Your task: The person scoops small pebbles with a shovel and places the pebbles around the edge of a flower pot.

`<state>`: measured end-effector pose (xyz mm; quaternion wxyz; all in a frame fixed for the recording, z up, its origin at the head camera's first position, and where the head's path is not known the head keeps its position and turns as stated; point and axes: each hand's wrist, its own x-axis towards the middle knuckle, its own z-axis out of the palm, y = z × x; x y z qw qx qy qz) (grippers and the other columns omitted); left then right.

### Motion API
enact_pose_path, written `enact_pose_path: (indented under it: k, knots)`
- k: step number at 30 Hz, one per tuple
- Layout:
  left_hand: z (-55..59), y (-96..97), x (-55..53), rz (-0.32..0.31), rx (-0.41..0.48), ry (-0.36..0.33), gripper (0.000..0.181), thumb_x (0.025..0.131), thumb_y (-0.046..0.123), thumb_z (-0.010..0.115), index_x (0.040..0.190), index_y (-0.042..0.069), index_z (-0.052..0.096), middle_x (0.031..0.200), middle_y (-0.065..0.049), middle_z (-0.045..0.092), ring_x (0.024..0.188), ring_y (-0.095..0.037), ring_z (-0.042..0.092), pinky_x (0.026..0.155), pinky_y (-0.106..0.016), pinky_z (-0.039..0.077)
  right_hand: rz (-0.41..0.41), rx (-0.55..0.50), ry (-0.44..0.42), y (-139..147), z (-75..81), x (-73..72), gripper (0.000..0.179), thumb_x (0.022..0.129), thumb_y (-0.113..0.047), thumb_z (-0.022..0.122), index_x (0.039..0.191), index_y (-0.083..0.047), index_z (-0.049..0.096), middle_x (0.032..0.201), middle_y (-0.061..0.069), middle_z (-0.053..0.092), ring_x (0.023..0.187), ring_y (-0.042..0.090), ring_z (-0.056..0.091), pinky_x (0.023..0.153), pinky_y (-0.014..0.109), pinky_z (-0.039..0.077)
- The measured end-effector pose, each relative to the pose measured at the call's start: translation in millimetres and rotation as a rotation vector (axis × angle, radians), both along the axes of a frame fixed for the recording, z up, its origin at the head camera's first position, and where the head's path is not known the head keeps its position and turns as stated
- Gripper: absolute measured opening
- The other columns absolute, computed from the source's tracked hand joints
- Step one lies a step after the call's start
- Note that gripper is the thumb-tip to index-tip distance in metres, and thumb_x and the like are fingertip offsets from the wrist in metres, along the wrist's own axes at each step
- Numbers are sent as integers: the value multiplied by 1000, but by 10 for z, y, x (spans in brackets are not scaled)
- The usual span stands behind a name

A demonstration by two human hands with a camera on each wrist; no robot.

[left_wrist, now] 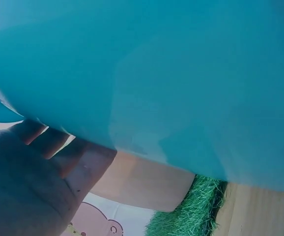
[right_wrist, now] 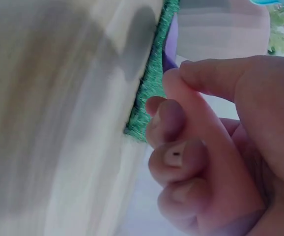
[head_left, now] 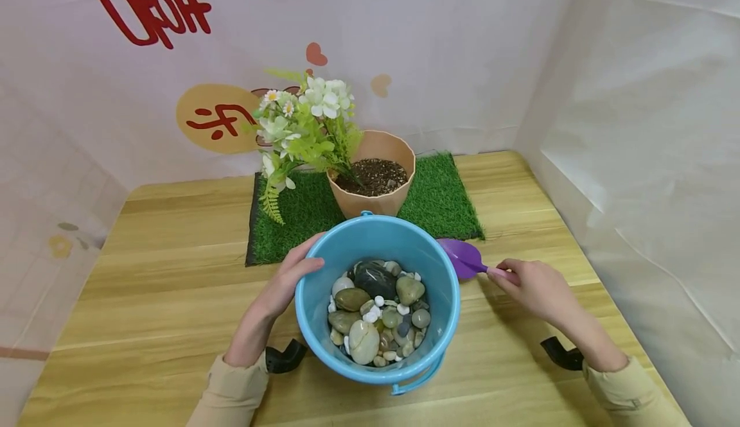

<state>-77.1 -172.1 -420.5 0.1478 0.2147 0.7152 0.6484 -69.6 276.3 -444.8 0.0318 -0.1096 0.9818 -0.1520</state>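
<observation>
Blue bucket (head_left: 376, 239) closest to camera, mouth facing up at the lens, centre of the table, in front of the plant; base hidden in the head view. Left hand grips its rim on the left side, thumb over the edge and fingers along the outer wall; left hand (head_left: 285, 284). Right hand (head_left: 539, 287) is closed round the pink handle (right_wrist: 215, 147) of a purple shovel (head_left: 462, 259), just right of the bucket, blade partly behind the rim. Writing: red lettering (head_left: 143, 13) on the wall cloth (head_left: 451, 48), strokes at odd angle, can't read reliably; more red strokes on a yellow disc (head_left: 220, 119), same. Wooden tabletop (head_left: 156, 273) stretches wide left of the left hand; narrower strip between right hand and right edge, white side cloth (head_left: 647, 176) close beyond. Bucket: plain glossy light blue, carry handle (head_left: 419, 379) hanging at near right; holds mixed stones, one big black stone (head_left: 374, 279), a cream stone (head_left: 364, 342), brown-green ones, small white pebbles. Shovel blade smooth, scoop-shaped. Behind, peach pot (head_left: 370, 205) with dark soil (head_left: 378, 178), white flowers (head_left: 328, 98) leaning left, on green turf mat (head_left: 445, 196).
</observation>
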Motion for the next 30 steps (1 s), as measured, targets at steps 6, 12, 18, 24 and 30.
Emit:
enact_pose_path:
  k: [6,12,18,24,30]
  knots:
    - [17,-2,-12,13,-6,9,62,101,16,42,160,-3,36,152,-37,49,136,-52,56,103,-39,59,-21,-13,56,41,203,-31,30,103,-38,67,97,-12,79,56,-11,51,53,10,42,49,26,32]
    - [9,-6,-10,15,-7,-1,63,101,15,40,161,-2,35,153,-37,49,138,-57,53,104,-44,59,-1,-47,186,35,487,-71,30,103,-37,68,102,-11,82,68,-6,76,56,7,51,50,25,36]
    - [-41,14,27,19,-3,-9,62,102,16,40,161,-3,35,152,-38,49,137,-56,54,104,-46,59,49,-55,296,-61,724,-102,20,98,-34,75,99,-16,84,75,-8,79,57,2,50,52,23,37]
    - [-49,32,36,29,4,-1,61,101,15,40,158,-5,37,149,-39,51,134,-55,56,101,-40,60,145,-40,384,-262,975,-105,10,93,-31,80,97,-22,84,79,-10,80,57,0,56,52,22,38]
    - [-8,7,20,39,-7,-1,62,101,17,40,160,-3,36,150,-38,52,134,-57,56,100,-44,61,256,-45,435,-511,1196,-70,5,91,-28,82,94,-25,82,76,-14,77,58,1,59,52,22,42]
